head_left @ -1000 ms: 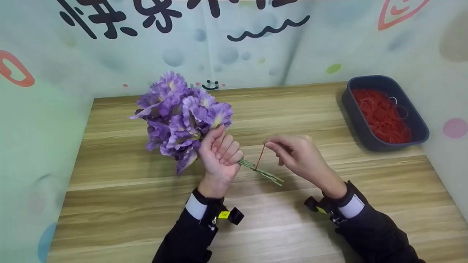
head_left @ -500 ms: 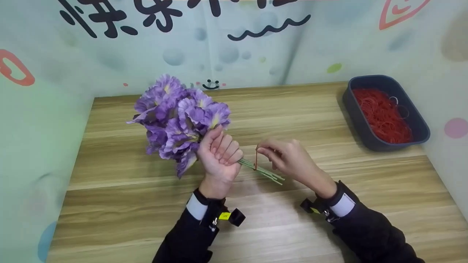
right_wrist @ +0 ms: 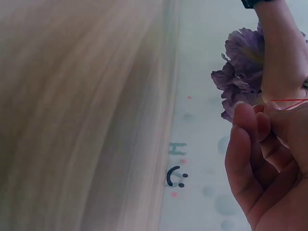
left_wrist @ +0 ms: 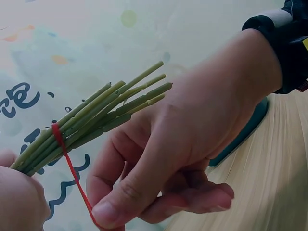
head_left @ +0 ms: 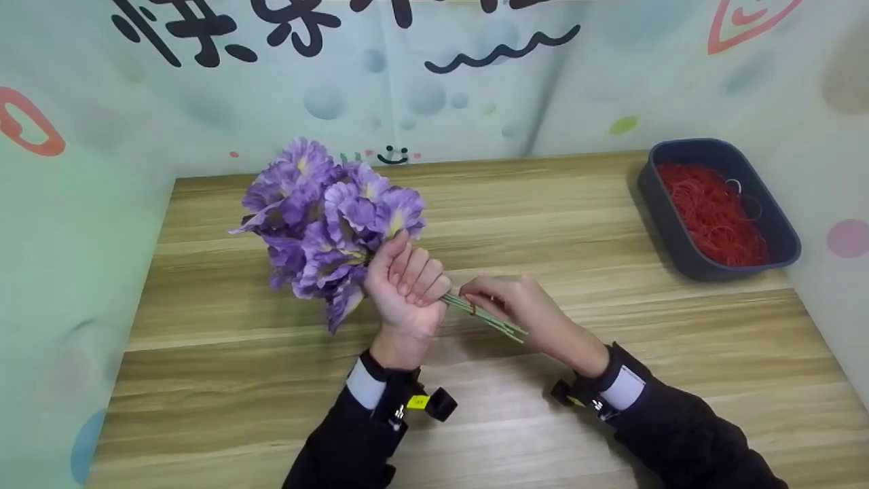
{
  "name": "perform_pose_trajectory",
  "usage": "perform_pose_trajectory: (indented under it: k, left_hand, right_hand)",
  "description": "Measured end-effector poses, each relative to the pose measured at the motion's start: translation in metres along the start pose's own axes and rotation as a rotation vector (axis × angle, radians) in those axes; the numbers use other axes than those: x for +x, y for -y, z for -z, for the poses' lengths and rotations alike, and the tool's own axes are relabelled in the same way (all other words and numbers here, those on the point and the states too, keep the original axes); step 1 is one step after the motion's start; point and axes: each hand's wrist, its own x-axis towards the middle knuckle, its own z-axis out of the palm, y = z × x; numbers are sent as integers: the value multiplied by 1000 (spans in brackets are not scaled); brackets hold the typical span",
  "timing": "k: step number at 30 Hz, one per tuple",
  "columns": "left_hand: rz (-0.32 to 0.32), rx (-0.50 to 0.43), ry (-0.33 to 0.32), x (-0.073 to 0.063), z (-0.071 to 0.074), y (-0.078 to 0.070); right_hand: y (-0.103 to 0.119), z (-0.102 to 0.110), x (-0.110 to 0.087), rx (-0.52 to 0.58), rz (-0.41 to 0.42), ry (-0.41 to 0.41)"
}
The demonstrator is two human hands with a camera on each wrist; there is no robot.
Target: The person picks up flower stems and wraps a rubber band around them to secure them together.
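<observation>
My left hand (head_left: 411, 292) grips a bunch of purple flowers (head_left: 326, 217) just below the blooms, which lean to the far left. The green stems (head_left: 492, 320) stick out of the fist toward the lower right. A red rubber band (left_wrist: 72, 168) loops round the stems and is stretched taut away from them. Its free end is pinched between thumb and forefinger of my right hand (head_left: 523, 309), which is beside the stems. In the right wrist view the band (right_wrist: 291, 101) runs from those fingertips toward the stems, mostly out of frame.
A dark blue tub (head_left: 706, 268) at the right back of the wooden table (head_left: 577, 210) holds a heap of red rubber bands (head_left: 713, 214). Behind the table hangs a printed backdrop (head_left: 468, 129).
My right hand has moved left and lower, closer to the stems, drawing the rubber band from the near side across to the far side. The left hand keeps its grip; the blooms shift slightly left.
</observation>
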Motion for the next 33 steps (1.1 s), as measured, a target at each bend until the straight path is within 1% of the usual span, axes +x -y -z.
perform_pose_trajectory:
  k: [2, 6, 8, 10, 14, 16, 18, 20, 23, 33]
  left_hand:
    - [-13, -12, 13, 0, -1, -2]
    - [-44, -44, 66, 2, -4, -6]
    - [-58, -50, 88, 3, -4, -8]
    - [-73, -44, 96, 3, -4, -9]
    - [-117, -8, 77, 3, -6, -10]
    - [-141, 4, 65, 3, -7, -10]
    - [-160, 6, 59, 3, -8, -11]
    - [-171, 2, 59, 4, -7, -12]
    - [-186, 6, 53, 4, -6, -13]
    - [-233, 85, 45, 4, -2, -16]
  right_hand:
    - [2, -3, -1, 37, -8, 24]
    - [8, -10, -5, 126, 6, 64]
    - [11, -14, -5, 154, 25, 67]
    - [13, -18, -7, 171, 41, 58]
    - [15, -26, -10, 152, 95, 26]
    - [16, -29, -11, 123, 125, 6]
    - [18, -32, -12, 92, 136, -4]
    - [21, -33, -14, 81, 115, -4]
    - [27, -34, -16, 88, 60, 11]
    - [37, -38, -19, 234, -74, 69]
